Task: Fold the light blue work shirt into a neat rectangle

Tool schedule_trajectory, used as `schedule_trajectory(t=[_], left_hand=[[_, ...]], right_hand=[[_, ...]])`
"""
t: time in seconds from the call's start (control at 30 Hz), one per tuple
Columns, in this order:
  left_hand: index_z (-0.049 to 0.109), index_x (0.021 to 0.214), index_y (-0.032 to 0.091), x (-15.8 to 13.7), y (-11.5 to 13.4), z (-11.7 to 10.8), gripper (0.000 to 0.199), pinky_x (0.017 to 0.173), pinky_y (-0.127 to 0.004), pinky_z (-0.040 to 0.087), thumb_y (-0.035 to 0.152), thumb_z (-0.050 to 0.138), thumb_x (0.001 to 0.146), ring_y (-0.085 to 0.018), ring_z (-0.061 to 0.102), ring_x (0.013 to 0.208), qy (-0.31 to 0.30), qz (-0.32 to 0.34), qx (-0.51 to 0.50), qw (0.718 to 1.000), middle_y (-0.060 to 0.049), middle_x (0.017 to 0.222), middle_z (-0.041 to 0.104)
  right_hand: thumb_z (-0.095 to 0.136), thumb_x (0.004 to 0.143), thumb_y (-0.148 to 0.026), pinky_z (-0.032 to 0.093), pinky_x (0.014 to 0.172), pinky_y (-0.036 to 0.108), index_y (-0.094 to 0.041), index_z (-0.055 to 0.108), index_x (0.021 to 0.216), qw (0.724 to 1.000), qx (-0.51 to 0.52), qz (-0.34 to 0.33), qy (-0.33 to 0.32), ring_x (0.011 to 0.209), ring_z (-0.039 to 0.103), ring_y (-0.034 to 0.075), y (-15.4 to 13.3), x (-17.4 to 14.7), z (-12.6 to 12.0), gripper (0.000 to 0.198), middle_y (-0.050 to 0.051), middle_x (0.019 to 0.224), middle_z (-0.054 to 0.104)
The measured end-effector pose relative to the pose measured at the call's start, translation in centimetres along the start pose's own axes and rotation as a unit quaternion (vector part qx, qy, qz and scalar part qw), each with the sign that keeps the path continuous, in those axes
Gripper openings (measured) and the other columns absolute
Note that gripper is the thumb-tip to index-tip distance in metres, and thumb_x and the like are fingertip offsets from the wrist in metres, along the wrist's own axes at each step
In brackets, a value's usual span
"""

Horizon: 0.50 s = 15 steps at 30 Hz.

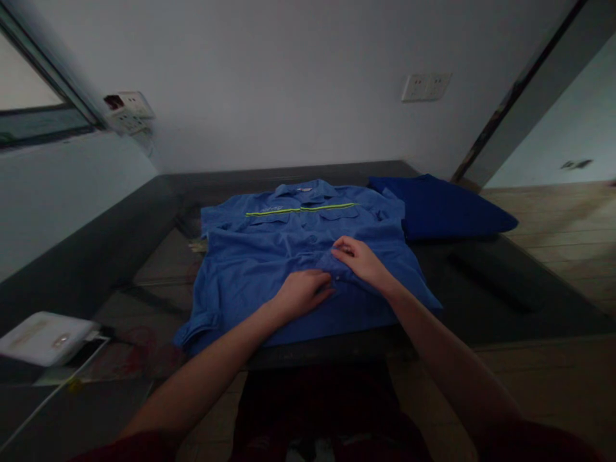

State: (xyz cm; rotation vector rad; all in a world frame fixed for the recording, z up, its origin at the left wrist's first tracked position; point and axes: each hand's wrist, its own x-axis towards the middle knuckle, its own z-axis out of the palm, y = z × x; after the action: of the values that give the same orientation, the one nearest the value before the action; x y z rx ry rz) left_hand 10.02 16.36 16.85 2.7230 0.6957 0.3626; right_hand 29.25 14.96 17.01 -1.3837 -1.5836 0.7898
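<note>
A blue short-sleeved work shirt (250, 256) lies spread front up, its collar towards the wall and yellow-green stripes across the chest. Low on its front, my left hand (304, 294) has its fingers bent against the cloth, gripping a fold beside the button line. A small button (337, 278) shows just right of those fingertips. Slightly farther up and to the right, my right hand (359, 258) is closed, thumb and fingers curled together over the front edge. Whatever sits between its fingertips is too small to make out.
Under the shirt is a dark table (462, 321). A darker blue folded cloth or cushion (447, 208) lies at the back right, near a long black object (495, 279). On the left stand a white box-shaped device (48, 337) and its white cable (58, 391). A wall (289, 90) rises behind.
</note>
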Motion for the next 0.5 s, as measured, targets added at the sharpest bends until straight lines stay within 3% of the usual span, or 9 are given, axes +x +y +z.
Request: schedule_trajectory(t=[0.1,0.2,0.3,0.5], left_hand=[[0.057,0.079,0.018,0.2,-0.7,-0.2,0.021,0.055,-0.022,0.033,0.037,0.053,0.088,-0.012,0.051,0.061,0.060,-0.061,-0.067,0.994,0.001,0.067,0.056],[0.056,0.073,0.017,0.3,-1.2,-0.3,0.025,0.053,-0.021,0.030,0.038,0.055,0.086,-0.011,0.046,0.056,0.088,-0.095,-0.104,0.986,0.002,0.061,0.052],[0.057,0.070,0.016,0.3,-1.4,-0.4,0.024,0.052,-0.021,0.029,0.036,0.056,0.084,-0.010,0.044,0.055,0.086,-0.103,-0.125,0.983,0.002,0.060,0.052],[0.061,0.069,0.016,0.3,-1.7,-0.7,0.024,0.053,-0.021,0.030,0.033,0.055,0.083,-0.011,0.049,0.057,0.070,-0.130,-0.151,0.978,0.001,0.061,0.056]], right_hand=[[0.057,0.082,-0.036,0.042,0.064,0.027,-0.018,0.056,0.088,1.000,0.013,-0.022,0.017,0.067,0.056,0.015,-0.9,-0.3,0.2,0.019,0.000,0.072,0.059],[0.057,0.083,-0.037,0.043,0.067,0.027,-0.017,0.060,0.084,0.999,0.006,-0.042,-0.032,0.072,0.058,0.016,-1.7,-0.6,0.3,0.020,0.002,0.077,0.062],[0.061,0.080,-0.038,0.042,0.063,0.027,-0.016,0.063,0.080,0.996,-0.001,-0.030,-0.090,0.068,0.056,0.015,-1.7,-0.6,0.2,0.022,0.001,0.071,0.061],[0.072,0.068,-0.032,0.043,0.066,0.027,-0.016,0.064,0.085,0.993,-0.009,-0.029,-0.115,0.073,0.057,0.016,-0.7,-0.6,0.0,0.025,0.001,0.077,0.062]])
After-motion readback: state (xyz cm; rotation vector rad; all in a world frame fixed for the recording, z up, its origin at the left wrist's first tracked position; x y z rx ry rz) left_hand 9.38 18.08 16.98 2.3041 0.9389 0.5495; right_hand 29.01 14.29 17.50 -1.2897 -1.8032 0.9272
